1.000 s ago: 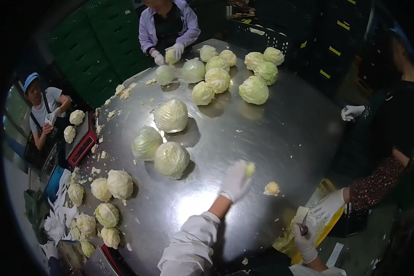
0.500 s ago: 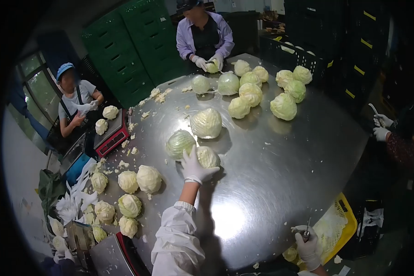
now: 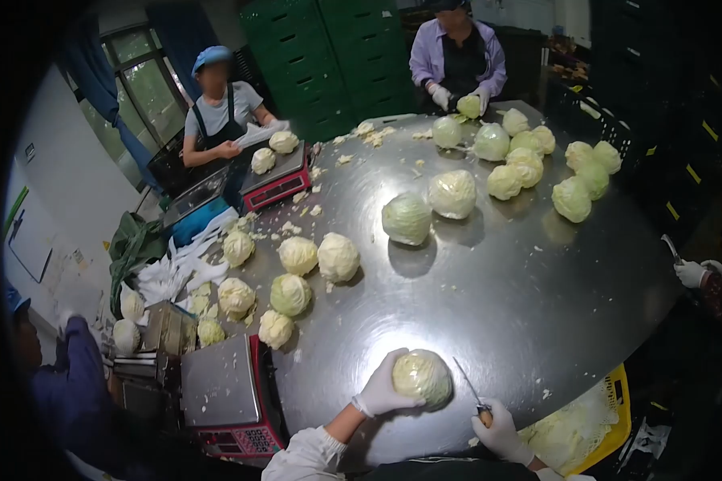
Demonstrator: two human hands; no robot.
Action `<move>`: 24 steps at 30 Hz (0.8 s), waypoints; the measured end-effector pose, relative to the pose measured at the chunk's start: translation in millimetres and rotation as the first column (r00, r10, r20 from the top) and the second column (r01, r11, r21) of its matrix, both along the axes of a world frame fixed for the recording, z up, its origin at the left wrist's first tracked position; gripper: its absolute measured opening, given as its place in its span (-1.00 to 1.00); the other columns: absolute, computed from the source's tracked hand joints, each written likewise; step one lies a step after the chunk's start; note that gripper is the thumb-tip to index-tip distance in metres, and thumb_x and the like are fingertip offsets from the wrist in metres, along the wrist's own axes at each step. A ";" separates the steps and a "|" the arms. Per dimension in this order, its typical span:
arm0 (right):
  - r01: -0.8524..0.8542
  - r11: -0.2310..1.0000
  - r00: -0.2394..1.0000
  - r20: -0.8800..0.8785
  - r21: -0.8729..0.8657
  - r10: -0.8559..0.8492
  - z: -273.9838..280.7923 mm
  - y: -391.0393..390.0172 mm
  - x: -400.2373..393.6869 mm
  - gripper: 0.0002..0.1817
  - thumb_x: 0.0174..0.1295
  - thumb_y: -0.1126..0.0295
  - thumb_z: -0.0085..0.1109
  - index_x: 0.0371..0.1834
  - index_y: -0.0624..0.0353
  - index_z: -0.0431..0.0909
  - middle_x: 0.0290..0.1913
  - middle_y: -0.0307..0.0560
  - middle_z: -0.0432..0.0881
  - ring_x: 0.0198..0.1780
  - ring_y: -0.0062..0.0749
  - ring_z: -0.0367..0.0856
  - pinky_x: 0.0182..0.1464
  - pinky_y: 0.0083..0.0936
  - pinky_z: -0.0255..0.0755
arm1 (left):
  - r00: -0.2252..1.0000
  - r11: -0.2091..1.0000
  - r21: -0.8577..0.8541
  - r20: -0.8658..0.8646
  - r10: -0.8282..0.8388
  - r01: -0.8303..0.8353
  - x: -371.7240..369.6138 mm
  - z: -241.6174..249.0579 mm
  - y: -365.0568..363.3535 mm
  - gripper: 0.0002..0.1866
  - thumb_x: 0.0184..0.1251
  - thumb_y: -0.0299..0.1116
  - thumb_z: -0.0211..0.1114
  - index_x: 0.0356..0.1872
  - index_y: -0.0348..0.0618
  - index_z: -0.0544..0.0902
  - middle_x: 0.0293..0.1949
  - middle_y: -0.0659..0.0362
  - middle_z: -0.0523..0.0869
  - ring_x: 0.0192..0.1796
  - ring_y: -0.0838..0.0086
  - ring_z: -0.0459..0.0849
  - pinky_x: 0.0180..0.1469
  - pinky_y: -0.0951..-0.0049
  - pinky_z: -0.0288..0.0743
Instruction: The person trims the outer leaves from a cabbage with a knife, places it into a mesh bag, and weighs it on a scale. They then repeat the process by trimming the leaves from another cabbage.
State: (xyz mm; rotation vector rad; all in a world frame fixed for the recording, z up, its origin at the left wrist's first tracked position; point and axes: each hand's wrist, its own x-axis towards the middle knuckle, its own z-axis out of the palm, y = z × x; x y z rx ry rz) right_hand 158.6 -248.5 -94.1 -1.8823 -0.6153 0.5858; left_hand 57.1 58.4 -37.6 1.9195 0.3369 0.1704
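Note:
Near the front edge of the metal table (image 3: 489, 297), my gloved left hand (image 3: 387, 386) grips a pale green cabbage (image 3: 423, 380) from its left side. To the right of that cabbage, my gloved right hand (image 3: 499, 431) is closed on the wooden handle of a knife (image 3: 468, 383), its thin blade pointing up and toward the cabbage, apart from it. Farther back, a green cabbage (image 3: 407, 219) and a whiter cabbage (image 3: 452, 194) sit side by side on the metal.
Several cabbages (image 3: 338, 257) stand left, near a red scale (image 3: 225, 385). More cabbages (image 3: 572, 200) lie at the back right. A yellow basket (image 3: 618, 417) of leaves is at lower right. Co-workers stand around: one at a back scale (image 3: 277, 176), one trimming behind, others left and right.
My left hand has drawn a cabbage from mid-table to the front edge, near my right hand with the knife. The camera view has swung left.

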 end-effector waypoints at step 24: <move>-0.511 0.796 0.789 0.189 -0.325 0.584 65.7 79.1 -48.2 -0.74 0.43 0.32 0.14 0.00 0.27 0.42 -0.22 0.23 0.68 -0.31 0.12 0.77 -0.28 -0.11 0.65 | 0.856 0.777 0.358 0.214 0.472 -0.518 -116.8 -13.5 -48.0 0.02 -0.16 0.06 0.69 0.27 -0.32 0.39 0.14 0.00 0.42 0.24 0.16 0.48 0.36 0.17 0.38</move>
